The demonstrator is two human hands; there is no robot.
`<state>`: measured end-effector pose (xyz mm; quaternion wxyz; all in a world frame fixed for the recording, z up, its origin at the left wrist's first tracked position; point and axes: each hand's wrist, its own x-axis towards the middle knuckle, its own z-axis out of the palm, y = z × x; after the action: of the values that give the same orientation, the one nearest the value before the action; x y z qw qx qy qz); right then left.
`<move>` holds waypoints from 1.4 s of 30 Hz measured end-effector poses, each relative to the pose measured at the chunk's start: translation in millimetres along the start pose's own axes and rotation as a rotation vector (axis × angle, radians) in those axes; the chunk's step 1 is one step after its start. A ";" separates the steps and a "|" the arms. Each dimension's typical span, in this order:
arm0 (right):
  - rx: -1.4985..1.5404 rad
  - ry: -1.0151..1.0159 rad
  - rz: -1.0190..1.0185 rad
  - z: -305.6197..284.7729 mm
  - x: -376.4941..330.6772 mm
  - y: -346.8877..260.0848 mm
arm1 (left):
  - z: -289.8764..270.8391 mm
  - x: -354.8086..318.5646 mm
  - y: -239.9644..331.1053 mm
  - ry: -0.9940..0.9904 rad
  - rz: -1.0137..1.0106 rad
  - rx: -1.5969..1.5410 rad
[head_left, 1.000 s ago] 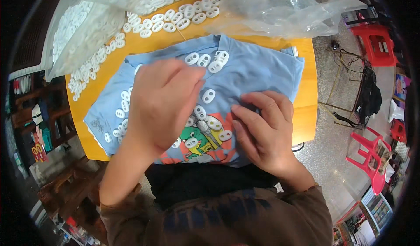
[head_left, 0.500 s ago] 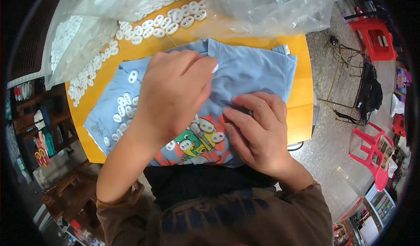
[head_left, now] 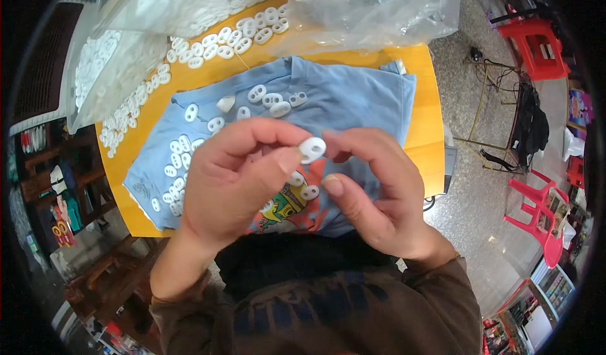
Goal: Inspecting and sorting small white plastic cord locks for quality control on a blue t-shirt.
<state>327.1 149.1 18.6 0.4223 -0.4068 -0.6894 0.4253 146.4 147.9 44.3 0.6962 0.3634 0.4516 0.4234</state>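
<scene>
Between the thumb and forefinger of my left hand (head_left: 230, 181) is a small white oval two-hole piece (head_left: 312, 150), like a cord stopper or button. My right hand (head_left: 385, 194) is just right of it, thumb and forefinger apart, nothing gripped; its forefinger tip is close to the piece, and touching cannot be made out. Under both hands lies a light blue shirt (head_left: 360, 96) with a cartoon print. Several similar white pieces (head_left: 279, 108) are scattered on the far part of the cloth, more (head_left: 180, 153) cluster at its left, and a few lie on the print, partly hidden by my hands.
The shirt covers a yellow table (head_left: 421, 127). Along its far left edge lie loose white pieces (head_left: 230, 39) beside a large clear bag (head_left: 136, 45) full of them. A crumpled plastic bag (head_left: 372, 14) rests at the far side. Red stools (head_left: 535, 48) stand on the floor to the right.
My left hand has drawn back toward me and turned, bringing the white piece into plain view and uncovering several pieces on the shirt. My right hand has shifted slightly, its forefinger nearer the piece.
</scene>
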 end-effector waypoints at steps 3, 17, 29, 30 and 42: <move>0.111 -0.004 0.020 4.9 1.4 3.3 | -2.6 -4.4 -16.0 0.042 0.330 0.611; -0.498 -0.030 -0.118 1.4 -4.8 28.6 | -19.0 41.5 -10.3 0.084 0.625 1.298; -0.493 0.032 -0.075 13.1 -2.5 21.8 | -26.0 43.0 -18.3 0.163 0.730 1.218; -0.492 0.021 -0.085 13.9 -2.7 22.0 | -26.5 41.2 -16.5 0.186 0.752 1.180; -0.699 -0.004 -0.046 21.6 4.5 0.1 | -83.6 -107.8 -27.5 0.584 0.559 0.964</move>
<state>305.7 148.0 13.5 0.2658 -0.5104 -0.8031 0.1545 50.1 48.9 27.1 0.1649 0.6101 0.6513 0.4200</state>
